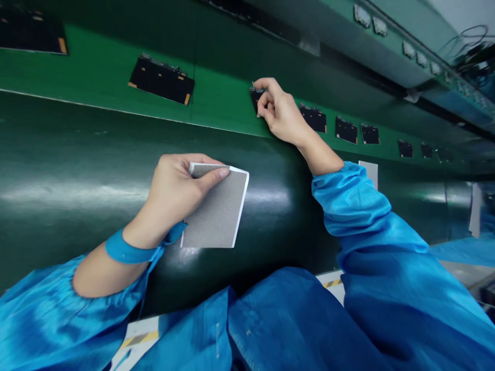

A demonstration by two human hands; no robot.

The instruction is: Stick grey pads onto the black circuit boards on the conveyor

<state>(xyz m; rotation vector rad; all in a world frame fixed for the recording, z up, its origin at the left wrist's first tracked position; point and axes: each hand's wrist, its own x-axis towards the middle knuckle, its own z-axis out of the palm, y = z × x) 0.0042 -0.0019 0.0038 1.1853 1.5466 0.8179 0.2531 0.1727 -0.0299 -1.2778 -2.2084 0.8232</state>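
Note:
My left hand (181, 180) holds a grey sheet with white edges (216, 211), thumb on top and fingers behind it, above the dark green bench. A blue band circles that wrist. Farther off, my right hand (280, 111) is bent over a small black panel (255, 98) on the green strip. Its index finger reaches the panel's top edge and its thumb the lower edge; the hand covers the panel's right part. To the left lies another black panel (160, 80) with orange tabs and small parts along its top edge. Another black panel (314, 118) sits just beyond my right wrist.
More black panels (346, 130) run along the green strip (216, 98) into the distance, and one (31, 31) lies at the far left. The dark green bench (77, 154) is nearer me. A pale sheet (369, 172) shows behind my right sleeve. Overhead runs a ledge with white sockets (361, 15).

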